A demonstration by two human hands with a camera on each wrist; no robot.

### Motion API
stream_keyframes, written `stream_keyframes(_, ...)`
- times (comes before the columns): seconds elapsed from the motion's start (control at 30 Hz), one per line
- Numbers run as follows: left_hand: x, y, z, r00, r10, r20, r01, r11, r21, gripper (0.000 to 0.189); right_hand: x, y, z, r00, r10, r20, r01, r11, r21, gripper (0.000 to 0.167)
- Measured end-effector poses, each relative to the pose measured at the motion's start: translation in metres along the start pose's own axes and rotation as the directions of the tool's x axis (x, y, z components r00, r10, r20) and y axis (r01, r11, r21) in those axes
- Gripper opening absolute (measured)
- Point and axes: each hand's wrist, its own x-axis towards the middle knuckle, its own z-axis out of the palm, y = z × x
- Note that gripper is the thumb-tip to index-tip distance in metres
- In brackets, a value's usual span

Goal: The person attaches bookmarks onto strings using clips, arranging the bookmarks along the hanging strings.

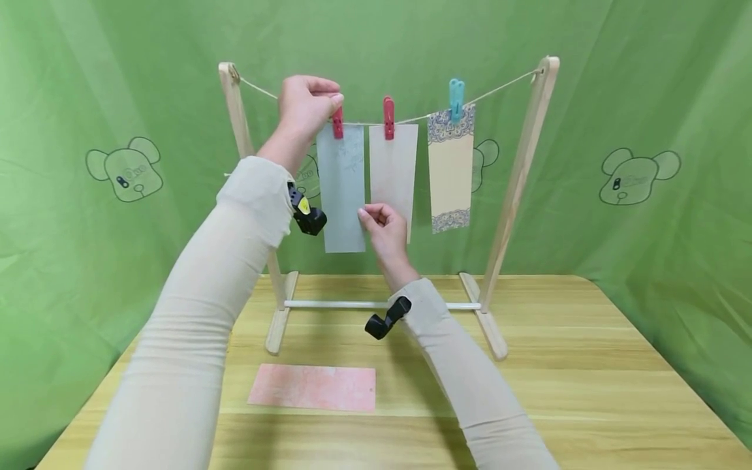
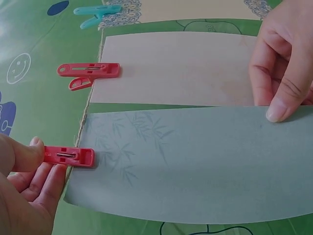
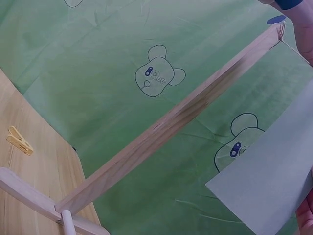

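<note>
My left hand (image 1: 305,108) pinches the upper end of a red clothespin (image 2: 68,156). The clothespin's jaws sit over the string (image 1: 258,89) and the top edge of a pale blue card (image 1: 343,196) with a leaf print. Lower down, my right hand (image 1: 388,238) pinches that card's right edge, thumb on the front, in front of a whitish card (image 1: 389,166). A second red clothespin (image 1: 389,119) holds the whitish card on the string. To the right, a blue clothespin (image 1: 456,101) holds a cream card (image 1: 451,173) with patterned ends.
A wooden frame (image 1: 519,183) with a white crossbar (image 1: 329,304) carries the string. On the table (image 1: 558,365) in front lies a pink card (image 1: 314,388). A yellow clothespin (image 3: 19,140) lies on the table in the right wrist view. Green cloth (image 1: 376,39) hangs behind.
</note>
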Motion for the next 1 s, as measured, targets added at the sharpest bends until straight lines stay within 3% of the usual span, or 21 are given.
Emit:
stream_keyframes(0.33,-0.001,-0.004,-0.001,1.0,0.017,0.009,-0.017,1.0,0.001,0.03,0.0,0.003,0.001,0.999,-0.048,-0.005,0.048,0.999,0.026,0.012)
stream_keyframes(0.63,-0.006,-0.005,-0.006,0.997,0.081,0.016,-0.079,0.994,-0.081,0.042,0.001,0.002,-0.002,1.0,-0.019,0.009,0.018,0.999,0.042,0.016)
stream_keyframes(0.77,-0.013,-0.006,-0.011,0.994,0.098,0.052,-0.09,0.985,-0.145,0.047,0.0,0.002,-0.005,0.999,-0.015,0.036,0.013,0.999,0.034,0.018)
stream_keyframes(0.87,-0.021,-0.012,-0.018,0.992,0.1,0.079,-0.084,0.978,-0.193,0.049,-0.002,0.004,-0.008,0.997,-0.011,0.075,0.009,1.0,0.026,0.02)
stream_keyframes(1.0,-0.032,-0.032,-0.032,0.988,0.129,0.083,-0.111,0.975,-0.191,0.048,-0.003,0.008,-0.017,0.99,0.003,0.14,-0.002,1.0,-0.004,0.022)
